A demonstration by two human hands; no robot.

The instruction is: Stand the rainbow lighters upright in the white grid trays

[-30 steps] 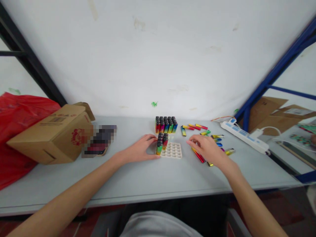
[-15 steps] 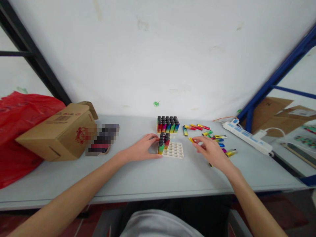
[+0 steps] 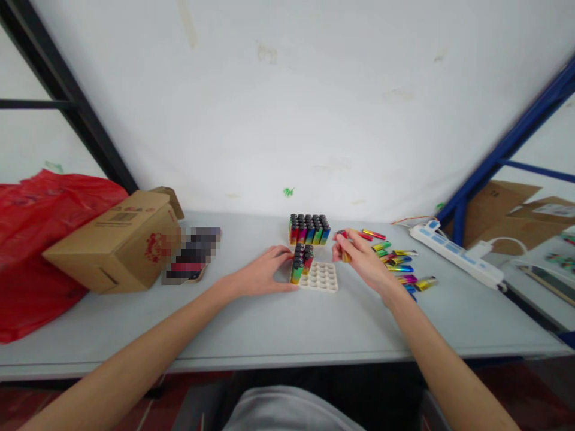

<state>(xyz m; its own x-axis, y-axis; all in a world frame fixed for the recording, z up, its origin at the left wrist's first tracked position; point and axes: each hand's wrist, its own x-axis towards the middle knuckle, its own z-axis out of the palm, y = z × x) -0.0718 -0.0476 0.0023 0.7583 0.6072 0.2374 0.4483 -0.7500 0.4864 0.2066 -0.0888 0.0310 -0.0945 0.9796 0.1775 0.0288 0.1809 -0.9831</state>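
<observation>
A white tray (image 3: 324,276) with rows of round holes lies on the table, its left part holding several upright lighters (image 3: 298,270) with black tops. Around the left side of this tray, my left hand (image 3: 269,270) has thumb and fingers apart, next to the lighters. My right hand (image 3: 354,254) is closed on a lighter (image 3: 345,256) just right of the tray. Behind, a full block of upright lighters (image 3: 309,230) stands in rows. Loose shiny lighters (image 3: 406,278) in several colours lie scattered on the right.
A cardboard box (image 3: 117,239) and a red plastic bag (image 3: 40,239) occupy the left side. Near the box lies a dark, pixelated object (image 3: 193,254). A white power strip (image 3: 458,254) with cables is at the right, by a blue metal frame (image 3: 516,143).
My right hand has moved left and slightly up toward the tray, with a lighter now raised in its fingers. My left hand keeps its place beside the tray. The view has shifted slightly.
</observation>
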